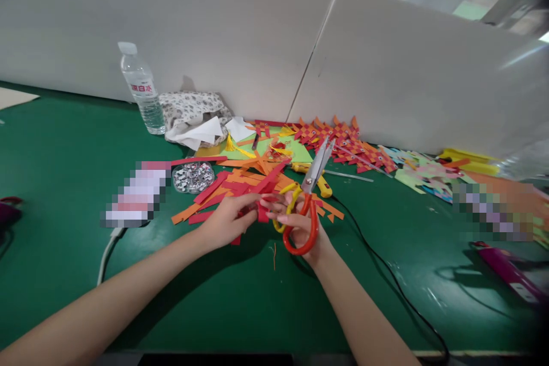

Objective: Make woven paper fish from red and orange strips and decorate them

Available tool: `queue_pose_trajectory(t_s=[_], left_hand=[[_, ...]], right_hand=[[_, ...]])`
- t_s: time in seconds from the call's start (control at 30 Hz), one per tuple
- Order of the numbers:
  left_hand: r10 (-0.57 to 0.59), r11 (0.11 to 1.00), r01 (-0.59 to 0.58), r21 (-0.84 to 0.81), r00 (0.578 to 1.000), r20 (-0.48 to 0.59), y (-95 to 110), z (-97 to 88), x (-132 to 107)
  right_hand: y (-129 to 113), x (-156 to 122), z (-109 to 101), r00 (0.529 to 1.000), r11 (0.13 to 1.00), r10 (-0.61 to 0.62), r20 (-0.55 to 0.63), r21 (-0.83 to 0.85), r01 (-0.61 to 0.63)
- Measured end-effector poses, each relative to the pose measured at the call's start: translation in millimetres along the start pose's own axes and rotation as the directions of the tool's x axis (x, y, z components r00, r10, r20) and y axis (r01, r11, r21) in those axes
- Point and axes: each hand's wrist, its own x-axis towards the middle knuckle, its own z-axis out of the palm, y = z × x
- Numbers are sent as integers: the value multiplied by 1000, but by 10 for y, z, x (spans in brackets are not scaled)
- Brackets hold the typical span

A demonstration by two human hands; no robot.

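Observation:
Low over the table, my left hand (229, 220) pinches a folded red paper strip (263, 213). My right hand (313, 234) meets it there, its fingertips touching the same strip. Scissors (316, 168) with one red and one yellow handle hang in my right hand, blades pointing up and away and slightly apart. Behind both hands lies a loose pile of red and orange paper strips (235, 183). A transparent box of googly eyes (193, 177) stands to the left of the pile. Just beyond the scissors lies a yellow glue gun (325, 186), partly hidden.
A water bottle (143, 91) and a patterned tissue pouch (193, 108) stand by the grey partition. Woven paper fish (343, 140) are heaped at the back. A black cable (381, 260) crosses the green table (206, 309) rightward. A purple power strip (508, 271) lies far right.

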Motion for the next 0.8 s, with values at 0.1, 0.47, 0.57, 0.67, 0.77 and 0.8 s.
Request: queue_pose_trajectory(t_s=[0.1,0.47,0.57,0.67,0.77,0.8], left_hand=[[11,1000,-11,1,999,32,80,25,-47],[-85,982,85,-170,996,4,43,93,-26],[-87,978,95,-188,995,48,64,104,-44],[-111,976,120,-181,992,59,95,108,-59],[-113,986,113,-124,994,3,95,93,-53],[-106,989,103,-108,994,-22,86,84,-46]], right_hand=[[-6,16,-15,999,1000,2,-46,23,-1],[85,80,-23,958,980,-98,-270,-195,46],[121,99,-9,947,954,-142,-288,-296,52],[132,89,9,957,947,-146,-252,-315,62],[120,67,16,963,962,-115,-243,-268,47],[113,60,17,964,967,-100,-245,-251,37]])
